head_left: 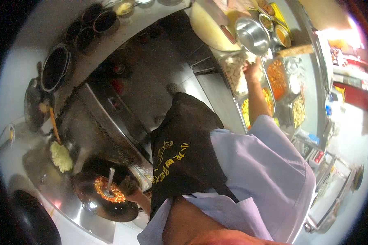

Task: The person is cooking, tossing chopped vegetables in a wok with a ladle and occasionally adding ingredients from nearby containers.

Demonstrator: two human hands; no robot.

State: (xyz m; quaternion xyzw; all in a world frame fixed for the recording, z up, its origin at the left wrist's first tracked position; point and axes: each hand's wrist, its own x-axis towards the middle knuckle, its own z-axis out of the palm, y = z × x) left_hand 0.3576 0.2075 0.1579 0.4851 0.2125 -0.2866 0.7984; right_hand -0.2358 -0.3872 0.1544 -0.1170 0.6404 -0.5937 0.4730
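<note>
My left hand (135,194) grips a dark cloth (128,185) at the near edge of a wok (90,196). Inside the wok, a metal ladle (111,179) stands tilted in a red and yellow chopped food (116,196). Far to the right, my right hand (252,69) reaches to the top end of a steel tray of pale sliced food (234,73). Its fingers are curled near white pieces, and whether they hold any is too blurred to tell. Just beyond that hand sits a steel bowl (253,35).
Left of the wok, a wooden-handled utensil (54,125) stands by pale green food (61,156). Beside my right arm lie trays of orange food (276,76) and chopped vegetables (246,111). A cleaver (213,15) rests on a round chopping board (207,35). Dark pots (56,67) line the left counter.
</note>
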